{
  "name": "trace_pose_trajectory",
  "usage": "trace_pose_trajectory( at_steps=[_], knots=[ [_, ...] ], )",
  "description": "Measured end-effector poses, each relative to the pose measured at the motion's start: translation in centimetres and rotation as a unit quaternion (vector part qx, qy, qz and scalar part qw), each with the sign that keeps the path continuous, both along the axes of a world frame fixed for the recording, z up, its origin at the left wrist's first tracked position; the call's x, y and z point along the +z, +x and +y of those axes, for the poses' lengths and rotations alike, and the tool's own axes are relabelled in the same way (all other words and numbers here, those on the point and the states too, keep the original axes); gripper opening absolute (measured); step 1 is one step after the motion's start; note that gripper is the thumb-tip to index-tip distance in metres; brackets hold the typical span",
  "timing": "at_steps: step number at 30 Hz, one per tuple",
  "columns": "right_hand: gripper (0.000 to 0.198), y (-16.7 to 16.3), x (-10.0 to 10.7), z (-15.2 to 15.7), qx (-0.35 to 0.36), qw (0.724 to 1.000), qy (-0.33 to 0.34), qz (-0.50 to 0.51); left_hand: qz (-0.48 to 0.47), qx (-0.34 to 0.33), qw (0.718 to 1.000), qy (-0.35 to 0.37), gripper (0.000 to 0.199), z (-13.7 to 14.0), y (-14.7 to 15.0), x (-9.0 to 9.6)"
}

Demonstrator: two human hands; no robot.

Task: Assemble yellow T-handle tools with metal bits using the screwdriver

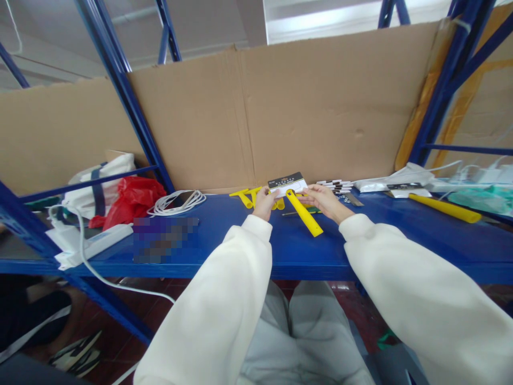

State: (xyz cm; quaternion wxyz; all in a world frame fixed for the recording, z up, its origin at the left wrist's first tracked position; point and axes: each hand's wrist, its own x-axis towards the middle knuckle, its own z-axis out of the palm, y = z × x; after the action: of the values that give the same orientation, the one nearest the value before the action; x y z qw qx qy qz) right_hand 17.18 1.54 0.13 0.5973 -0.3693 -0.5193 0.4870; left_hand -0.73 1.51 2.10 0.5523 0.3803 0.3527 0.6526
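A scraper (pixel 305 215) with a yellow handle and a wide black-and-white head is held up above the blue shelf, its handle slanting down toward me. My left hand (pixel 264 203) pinches the left end of the head. At the head's right end, the fingers of my right hand (pixel 325 201) are closed on it. Behind my left hand lie several loose yellow handles (pixel 245 200), partly hidden. Beyond my right hand is a group of small black-and-white strips (pixel 339 185), with a small metallic plate (pixel 354 199) beside them.
Another yellow-handled scraper (pixel 444 207) lies to the right, near a white plastic bag (pixel 395 177). On the left are a coiled white cable (pixel 176 202), a power strip (pixel 96 246), a red bag (pixel 136 200) and a blurred-out phone-like object (pixel 164 240). Cardboard (pixel 320 107) walls the back.
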Motion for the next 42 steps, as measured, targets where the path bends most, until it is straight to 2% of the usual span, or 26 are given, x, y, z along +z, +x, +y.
trace_pose_trajectory(
  at_steps=[2,4,8,13,18,23,29,34,38,42],
  knots=[
    [0.014,-0.1,0.0,0.1,-0.005,1.0,-0.003,-0.002,0.003,0.023,1.0,-0.015,0.035,0.0,-0.1,0.0],
    [0.016,0.0,-0.1,0.1,-0.013,1.0,-0.006,-0.002,0.013,0.019,0.999,-0.024,0.041,0.0,-0.2,0.0],
    [0.027,0.3,-0.3,0.4,-0.025,1.0,-0.013,-0.003,0.017,-0.004,0.999,-0.027,0.035,-0.1,-0.2,-0.2],
    [0.031,0.7,-0.7,0.8,-0.021,0.999,-0.011,-0.027,0.043,-0.036,0.998,-0.023,0.031,-0.1,-0.5,-0.3],
    [0.032,0.8,-0.7,0.9,-0.079,0.996,0.013,-0.047,0.101,-0.079,0.992,-0.016,0.033,-0.5,-0.6,-0.4],
    [0.04,0.7,-0.8,1.1,-0.113,0.987,0.067,-0.088,0.092,-0.098,0.991,-0.029,0.037,-0.7,-0.4,-0.4],
    [0.046,0.0,-1.1,0.7,-0.083,0.965,0.157,-0.193,0.121,-0.08,0.989,-0.011,0.036,-0.4,-0.7,-0.5],
    [0.051,-0.6,-1.0,0.2,-0.077,0.956,0.156,-0.236,0.107,-0.038,0.993,-0.01,0.037,-0.4,-0.6,-0.4],
    [0.04,-0.9,-0.9,-0.3,-0.059,0.948,0.168,-0.265,0.095,0.028,0.994,-0.041,0.046,-0.7,-0.2,-0.1],
    [0.025,-1.1,-0.9,-0.4,-0.027,0.941,0.18,-0.286,0.097,0.062,0.992,-0.045,0.047,-1.0,0.1,0.1]
  ],
)
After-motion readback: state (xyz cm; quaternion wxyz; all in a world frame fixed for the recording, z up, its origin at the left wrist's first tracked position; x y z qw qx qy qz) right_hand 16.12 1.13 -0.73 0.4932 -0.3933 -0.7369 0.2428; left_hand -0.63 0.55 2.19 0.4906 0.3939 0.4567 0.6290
